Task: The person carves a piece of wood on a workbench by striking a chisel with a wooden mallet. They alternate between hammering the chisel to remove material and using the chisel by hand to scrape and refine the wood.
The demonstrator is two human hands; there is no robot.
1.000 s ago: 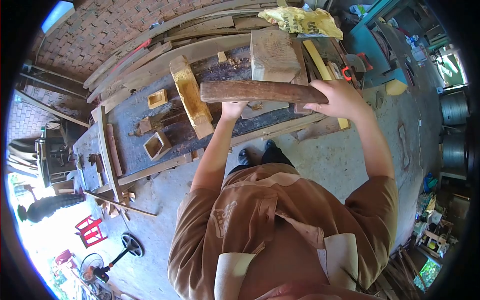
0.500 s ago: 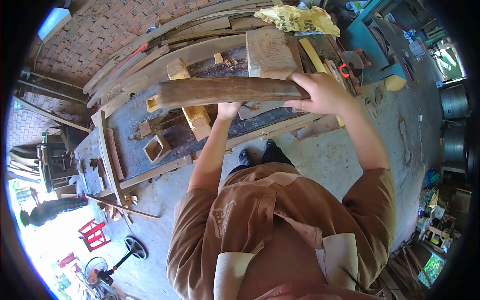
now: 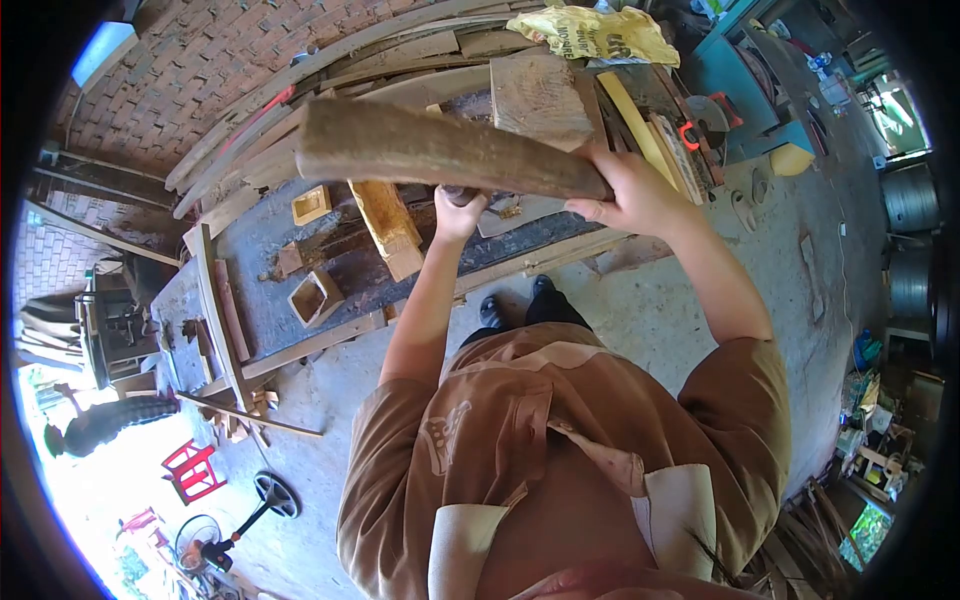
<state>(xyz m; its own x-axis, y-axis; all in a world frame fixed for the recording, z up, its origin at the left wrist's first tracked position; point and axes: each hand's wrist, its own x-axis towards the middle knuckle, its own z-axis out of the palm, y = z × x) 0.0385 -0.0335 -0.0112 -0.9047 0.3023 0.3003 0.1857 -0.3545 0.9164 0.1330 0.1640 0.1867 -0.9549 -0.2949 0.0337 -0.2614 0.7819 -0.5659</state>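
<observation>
A long dark wooden piece (image 3: 430,147) is raised above the workbench (image 3: 260,330), its wide end at the left. My right hand (image 3: 635,195) is closed round its narrow right end. Below the piece, my left hand (image 3: 460,215) is wrapped round a short dark handle, whose far part is hidden under the wood. Left of that hand, a yellowish hollowed block (image 3: 388,225) lies across the bench. A large wooden block (image 3: 540,100) sits behind the raised piece. Two small hollow wooden boxes (image 3: 311,205) (image 3: 315,298) lie farther left.
Long planks (image 3: 400,50) lie along the brick wall (image 3: 200,90). A yellow sack (image 3: 600,35) rests at the back, near an orange-handled tool (image 3: 689,135). Another person (image 3: 120,420) is at the far left, near a red stool (image 3: 195,470) and a fan (image 3: 195,545).
The left end of the dark wooden piece has risen and swung toward the back. It now hides the small blocks behind it, and more of the small open box shows.
</observation>
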